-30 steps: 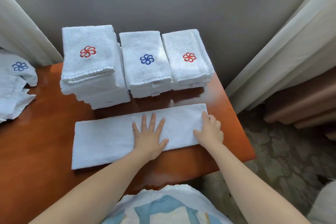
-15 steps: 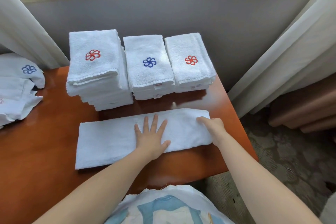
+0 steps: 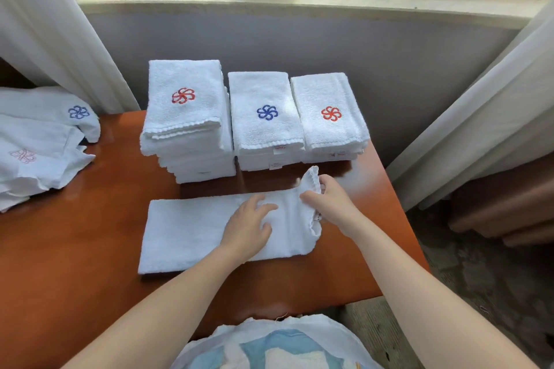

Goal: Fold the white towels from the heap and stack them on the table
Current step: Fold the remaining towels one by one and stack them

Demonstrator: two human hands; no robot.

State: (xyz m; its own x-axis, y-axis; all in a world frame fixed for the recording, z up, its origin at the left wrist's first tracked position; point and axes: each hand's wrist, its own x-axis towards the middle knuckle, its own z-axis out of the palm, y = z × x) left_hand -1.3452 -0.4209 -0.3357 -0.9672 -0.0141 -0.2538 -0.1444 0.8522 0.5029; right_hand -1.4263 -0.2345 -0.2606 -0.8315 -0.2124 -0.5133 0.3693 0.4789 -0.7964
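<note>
Near the right edge of the table [image 3: 75,278], the right hand [image 3: 331,204] pinched the long towel [image 3: 192,234] by its right end, thumb and fingers closed on the scalloped hem, which stood lifted off the wood and curled upward. The left hand [image 3: 248,226] lay flat and open on the towel's middle, fingers spread, pressing it down. Bare wood stretched toward the front edge and the left side. Along the back edge stood three stacks [image 3: 263,117] of folded white towels, side by side and touching, each topped with a red or blue pinwheel emblem. At the left edge lay the unfolded heap [image 3: 39,147].
</note>
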